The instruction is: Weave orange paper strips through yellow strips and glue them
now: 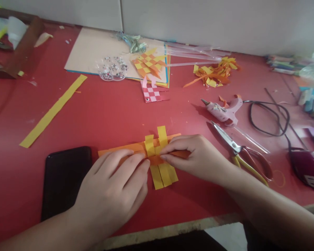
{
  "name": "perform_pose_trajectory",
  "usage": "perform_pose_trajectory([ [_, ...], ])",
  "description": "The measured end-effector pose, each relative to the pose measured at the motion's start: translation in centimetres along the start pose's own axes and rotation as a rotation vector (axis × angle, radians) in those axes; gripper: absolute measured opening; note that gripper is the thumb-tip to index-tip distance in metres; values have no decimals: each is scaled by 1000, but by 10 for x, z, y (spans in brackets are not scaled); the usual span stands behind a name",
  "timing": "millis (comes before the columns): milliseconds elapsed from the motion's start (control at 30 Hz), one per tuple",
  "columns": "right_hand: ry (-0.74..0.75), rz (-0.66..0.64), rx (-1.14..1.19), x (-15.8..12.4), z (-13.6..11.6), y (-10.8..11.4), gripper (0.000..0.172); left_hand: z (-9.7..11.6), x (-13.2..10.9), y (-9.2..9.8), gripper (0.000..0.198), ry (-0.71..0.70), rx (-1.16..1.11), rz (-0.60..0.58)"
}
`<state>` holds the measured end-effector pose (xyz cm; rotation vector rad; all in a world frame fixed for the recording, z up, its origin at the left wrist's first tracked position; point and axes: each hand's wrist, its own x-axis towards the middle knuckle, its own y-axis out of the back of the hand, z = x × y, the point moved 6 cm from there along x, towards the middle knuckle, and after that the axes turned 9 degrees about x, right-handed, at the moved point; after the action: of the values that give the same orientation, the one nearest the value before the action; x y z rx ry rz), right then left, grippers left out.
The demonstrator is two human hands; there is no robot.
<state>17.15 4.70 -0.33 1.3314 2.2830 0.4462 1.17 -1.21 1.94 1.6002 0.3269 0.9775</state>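
Observation:
Orange paper strips (138,147) lie crosswise near the table's front, interlaced with upright yellow paper strips (162,175). Over the left part of the orange strips rests my left hand (117,179), palm down, its fingers spread a little on the paper. From the right comes my right hand (192,155), thumb and forefinger pinched on an orange strip beside the crossing. Two yellow ends stick up past the orange, and the lower yellow ends lie flat on the red table. Part of the orange paper is hidden under both hands.
A black phone (65,177) lies left of my left hand. Scissors (235,146), a pink glue gun (225,111) and its cord are at right. Farther back are a woven pink fish (151,93), paper scraps (214,74) and beige sheets (86,52). A yellow strip (54,109) lies left.

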Motion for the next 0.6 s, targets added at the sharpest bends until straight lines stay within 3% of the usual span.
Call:
perform_pose_trajectory([
  [600,-22,-6,5,1,1,-1,13,3,-1,-3,39,26,-58,-57],
])
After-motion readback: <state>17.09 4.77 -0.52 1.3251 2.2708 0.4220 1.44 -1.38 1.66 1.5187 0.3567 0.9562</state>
